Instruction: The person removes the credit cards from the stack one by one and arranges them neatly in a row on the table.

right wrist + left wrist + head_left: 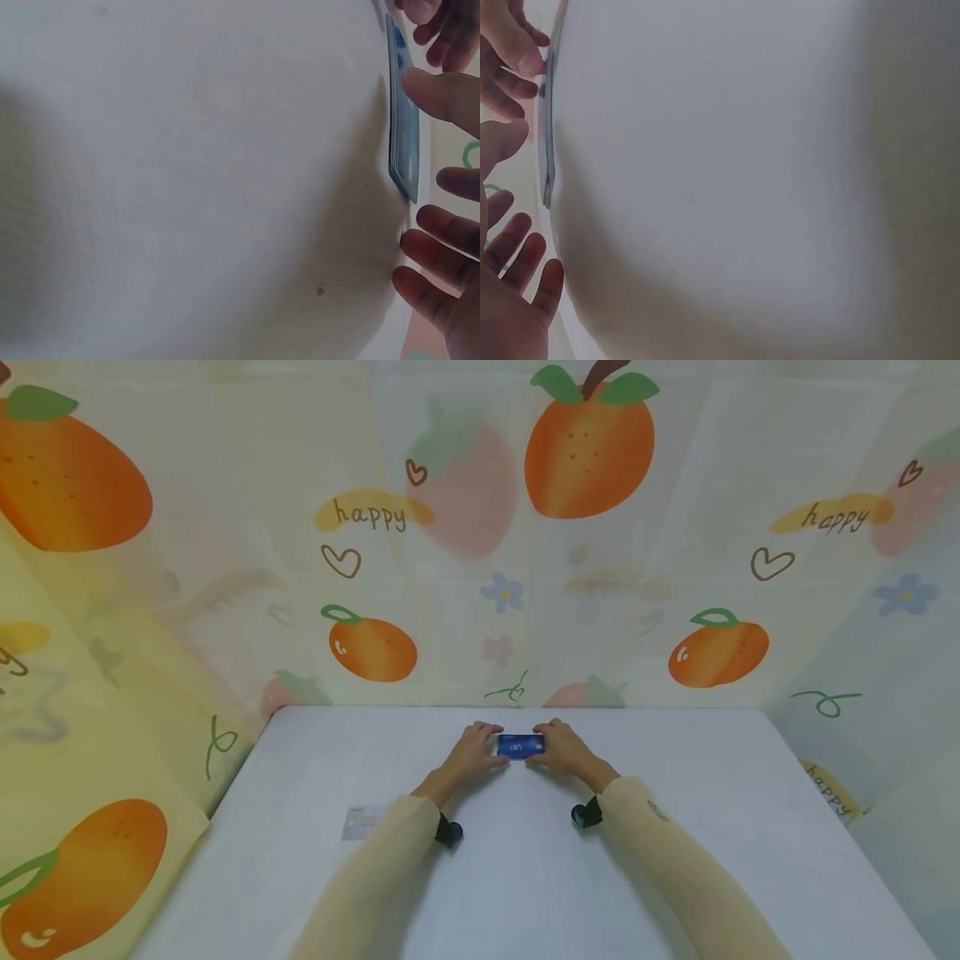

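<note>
A blue bank card [521, 747] with white lettering lies flat near the table's far side, its layered edge like a thin stack in the right wrist view. At its left end is my left hand [474, 752], and my right hand [564, 748] is at the right end. Both hands have thumbs toward the near edge and fingers toward the far one. In the right wrist view my right thumb [431, 94] overlaps the card's top, while the other fingers are spread. The left wrist view shows my left fingers [525, 262] spread and relaxed beside the card.
A pale grey card [362, 823] lies flat on the white table [517, 893], partly behind my left sleeve [375, 868]. Fruit-printed cloth [465, 610] hangs along the far side and both sides. Dark wrist cameras [450, 832] sit on my wrists.
</note>
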Tool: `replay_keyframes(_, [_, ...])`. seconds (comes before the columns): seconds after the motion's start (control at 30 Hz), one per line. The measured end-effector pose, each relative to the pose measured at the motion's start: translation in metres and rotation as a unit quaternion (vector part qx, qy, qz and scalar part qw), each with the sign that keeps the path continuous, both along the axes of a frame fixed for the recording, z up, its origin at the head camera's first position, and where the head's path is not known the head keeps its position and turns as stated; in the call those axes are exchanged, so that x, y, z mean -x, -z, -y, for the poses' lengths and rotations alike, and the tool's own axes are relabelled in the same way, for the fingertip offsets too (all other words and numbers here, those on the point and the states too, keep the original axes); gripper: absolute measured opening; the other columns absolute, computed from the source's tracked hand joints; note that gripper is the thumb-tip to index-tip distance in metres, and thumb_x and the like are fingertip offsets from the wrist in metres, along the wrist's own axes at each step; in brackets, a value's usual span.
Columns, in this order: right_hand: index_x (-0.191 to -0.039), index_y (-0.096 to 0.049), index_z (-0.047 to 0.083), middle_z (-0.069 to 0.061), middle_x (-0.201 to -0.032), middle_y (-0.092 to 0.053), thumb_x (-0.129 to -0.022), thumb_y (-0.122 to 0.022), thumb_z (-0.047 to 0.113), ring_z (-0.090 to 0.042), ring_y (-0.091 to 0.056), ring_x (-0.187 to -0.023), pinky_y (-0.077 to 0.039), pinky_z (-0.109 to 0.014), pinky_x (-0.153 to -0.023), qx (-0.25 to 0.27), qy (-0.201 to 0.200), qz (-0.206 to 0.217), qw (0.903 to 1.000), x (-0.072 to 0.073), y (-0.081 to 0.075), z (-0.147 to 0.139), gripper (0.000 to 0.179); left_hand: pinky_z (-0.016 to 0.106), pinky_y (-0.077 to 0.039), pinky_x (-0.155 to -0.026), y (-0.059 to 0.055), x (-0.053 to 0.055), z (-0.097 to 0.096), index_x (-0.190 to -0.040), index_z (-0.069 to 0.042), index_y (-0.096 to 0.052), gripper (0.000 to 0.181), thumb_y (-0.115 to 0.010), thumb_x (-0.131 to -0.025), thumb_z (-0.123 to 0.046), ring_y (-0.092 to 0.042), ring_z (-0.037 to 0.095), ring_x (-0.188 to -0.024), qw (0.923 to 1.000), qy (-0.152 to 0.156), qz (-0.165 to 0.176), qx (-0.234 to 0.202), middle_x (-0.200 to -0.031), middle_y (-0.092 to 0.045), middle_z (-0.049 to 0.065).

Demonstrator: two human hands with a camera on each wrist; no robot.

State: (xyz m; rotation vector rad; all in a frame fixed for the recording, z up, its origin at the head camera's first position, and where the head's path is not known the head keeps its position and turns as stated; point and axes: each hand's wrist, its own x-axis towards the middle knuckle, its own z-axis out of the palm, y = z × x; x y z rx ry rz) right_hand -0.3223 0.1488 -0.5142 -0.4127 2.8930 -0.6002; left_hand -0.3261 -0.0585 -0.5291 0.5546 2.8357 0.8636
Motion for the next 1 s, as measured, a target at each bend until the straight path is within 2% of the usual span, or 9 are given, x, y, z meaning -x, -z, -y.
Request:
replay_keyframes(0.23, [-0.133, -0.055, -0.002, -0.023, -0.126, -0.054, -0.079, -0.080, 0.032, -0.032, -0.054, -0.111, -0.045, -0.045, -0.101, -0.022, -0.007, 0.016, 0.9996, 0.004, -0.005, 0.000, 0.069, 0.045, -0.037, -0.111, 0.000, 0.004, -0.001, -0.136, -0.009, -0.053, 0.060, -0.074, -0.085, -0.031, -0.046, 0.030, -0.129, 0.9992, 0.008, 0.002, 0.039, -0.138, -0.051, 0.015])
replay_keyframes(0.57, [-0.130, -0.057, -0.005, -0.023, -0.124, -0.055, -0.076, -0.081, 0.025, -0.032, -0.054, -0.110, -0.045, -0.045, -0.100, -0.028, -0.023, 0.021, 0.9991, 0.005, -0.009, 0.002, 0.066, 0.044, -0.041, -0.104, 0.003, 0.003, -0.006, -0.134, -0.007, -0.054, 0.054, -0.072, -0.086, -0.025, -0.050, 0.029, -0.121, 0.9976, 0.017, -0.028, 0.061, -0.134, -0.054, 0.014])
replay_keyframes(1.0, [-0.129, -0.060, 0.001, -0.017, -0.120, -0.054, -0.079, -0.076, 0.019, -0.027, -0.051, -0.108, -0.043, -0.043, -0.100, -0.030, -0.003, 0.059, 0.9978, 0.014, -0.009, 0.004, 0.055, 0.042, -0.039, -0.106, -0.005, 0.009, -0.014, -0.138, -0.011, -0.054, 0.062, -0.075, -0.083, -0.032, -0.046, 0.025, -0.120, 0.9948, 0.000, 0.029, 0.098, -0.134, -0.051, 0.009])
